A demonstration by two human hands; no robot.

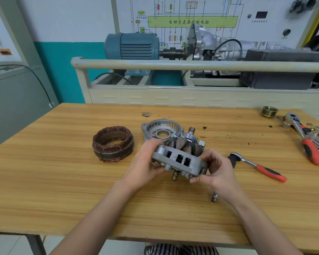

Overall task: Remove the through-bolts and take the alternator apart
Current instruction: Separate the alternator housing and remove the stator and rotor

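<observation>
Alternator parts lie spread over a wooden table (63, 181), and the piece in hand is a grey cast end housing (179, 161) with the rotor (187, 144) seated in it. It is held just above the table near its middle, tilted, with a short shaft stub pointing toward the person and a threaded shaft end pointing away. The housing's wall shows rectangular vent slots; the rotor's claw poles look brown and worn. The left hand (145, 162) grips the housing's left side, fingers curled round its rim, and the right hand (217, 170) clasps the right side the same way. A small socket (215, 197) lies by the right wrist. Right of the hands rests a ratchet (258, 166) (red and black handle). Behind the hands sits the other end housing (160, 129), open side up, and left of it the copper-wound stator (112, 144). Far right lie a brass-coloured pulley (269, 111) and more tools (309, 140).
</observation>
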